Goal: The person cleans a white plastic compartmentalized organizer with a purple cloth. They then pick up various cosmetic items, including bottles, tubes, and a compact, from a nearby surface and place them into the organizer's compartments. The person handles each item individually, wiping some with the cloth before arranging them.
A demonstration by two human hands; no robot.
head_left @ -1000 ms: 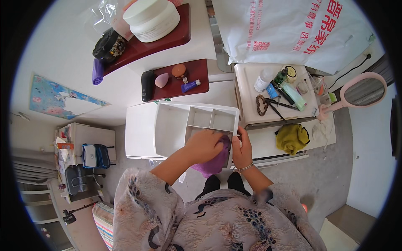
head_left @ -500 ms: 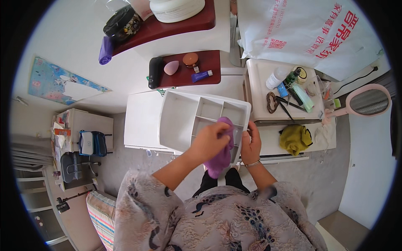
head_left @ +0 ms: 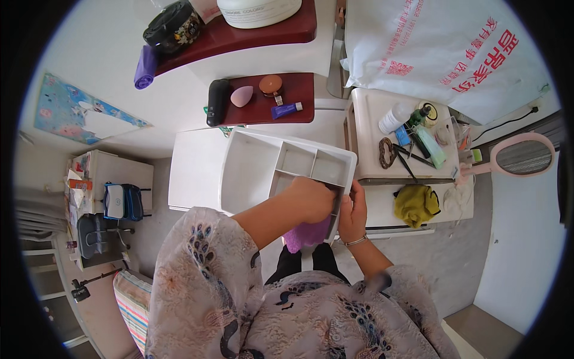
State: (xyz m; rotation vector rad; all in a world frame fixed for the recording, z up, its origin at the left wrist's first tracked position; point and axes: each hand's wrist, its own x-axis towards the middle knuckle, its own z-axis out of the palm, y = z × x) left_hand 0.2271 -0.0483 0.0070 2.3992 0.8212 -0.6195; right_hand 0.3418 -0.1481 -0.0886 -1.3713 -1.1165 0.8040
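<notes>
A white divided organizer tray [head_left: 246, 173] is tilted in front of me, with one large compartment on its left and several small ones on its right. My left hand [head_left: 309, 200] is closed on a purple cloth [head_left: 308, 234], its fingers down in a small compartment near the tray's right side. The cloth hangs over the tray's near edge, and part of it is hidden under the hand. My right hand [head_left: 353, 216], with a bracelet at the wrist, grips the tray's right edge, thumb upward.
Behind the tray, a dark red shelf [head_left: 257, 112] holds a black case, a pink sponge, a compact and a purple tube. To the right, a white cabinet top [head_left: 371, 158] carries bottles and tools. Nearby are a yellow-green cloth [head_left: 417, 206] and a pink mirror [head_left: 525, 155].
My left hand has moved down and deeper into a small compartment, taking the purple cloth with it. My right hand stays on the tray's edge. The view has shifted slightly.
</notes>
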